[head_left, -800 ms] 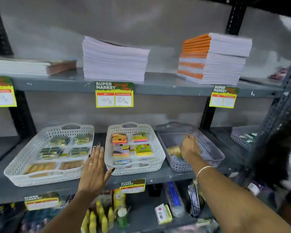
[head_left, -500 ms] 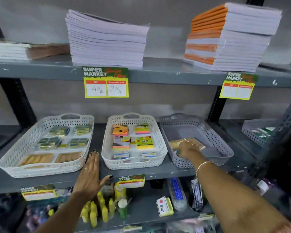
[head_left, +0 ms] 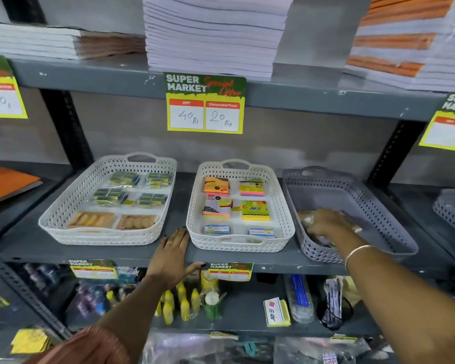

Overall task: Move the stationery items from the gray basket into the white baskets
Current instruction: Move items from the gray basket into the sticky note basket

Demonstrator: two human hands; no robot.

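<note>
Inside gray basket (head_left: 363, 190), right hand (head_left: 329, 223) over packets; grip unclear.

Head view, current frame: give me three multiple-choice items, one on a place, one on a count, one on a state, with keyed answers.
1. Where does the grey perforated plastic basket stand?
A. right of both white baskets
B. between them
C. on the top shelf

2. How many white perforated plastic baskets sit on the middle grey metal shelf?
A. one
B. two
C. four

3. What is the left hand doing?
A. lifting a notebook
B. gripping a bottle
C. lying flat on the shelf

Answers:
1 A, it stands rightmost, with the right hand inside.
2 B, the left white basket and the middle white basket.
3 C, palm down between the white baskets, holding nothing.
</note>
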